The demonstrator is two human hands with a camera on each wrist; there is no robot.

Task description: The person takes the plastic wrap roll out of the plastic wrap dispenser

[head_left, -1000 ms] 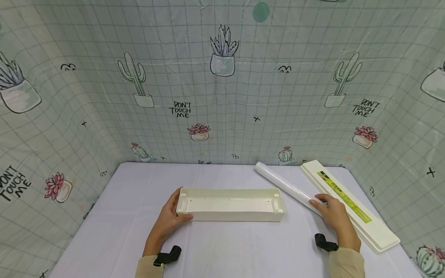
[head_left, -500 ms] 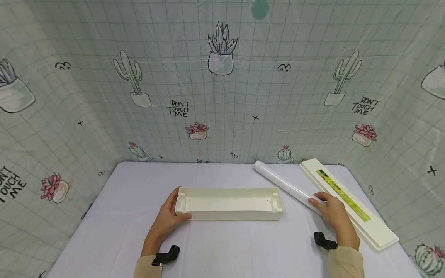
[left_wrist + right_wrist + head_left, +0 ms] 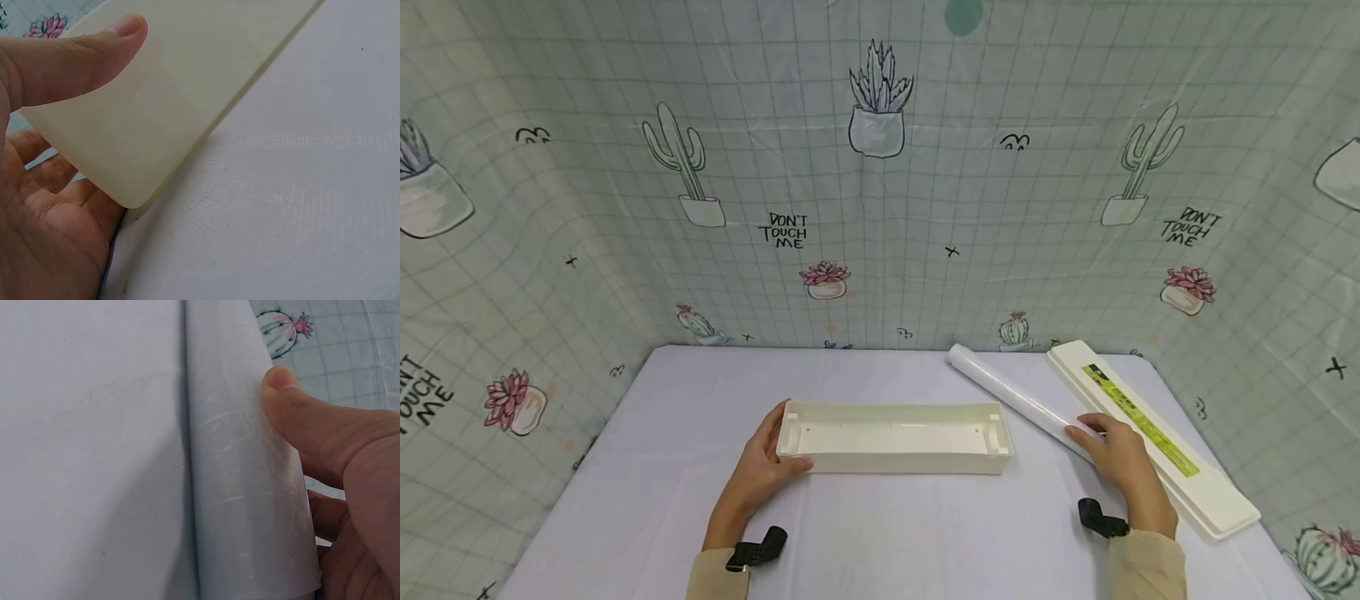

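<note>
In the head view, a long cream plastic box [image 3: 895,429], open at the top, lies crosswise on the table. My left hand [image 3: 758,471] holds its left end, thumb against the front wall and fingers round behind. The left wrist view shows that thumb flat on the box's smooth wall [image 3: 169,94]. To the right, a roll of clear plastic wrap [image 3: 1007,392] lies slanted. My right hand [image 3: 1120,458] grips its near end. In the right wrist view the thumb rests on the roll's glossy side [image 3: 244,475]; the fingertips are partly hidden behind it.
A long cream lid [image 3: 1210,500] with a yellow-green label lies slanted along the right side of the table, just beyond the right hand. White cloth [image 3: 880,533] covers the table. A grid-patterned curtain [image 3: 880,208] with cactus drawings stands behind and at both sides.
Both hands stay where they are on the box and the roll. The head view has shifted very slightly; nothing else has visibly moved.
</note>
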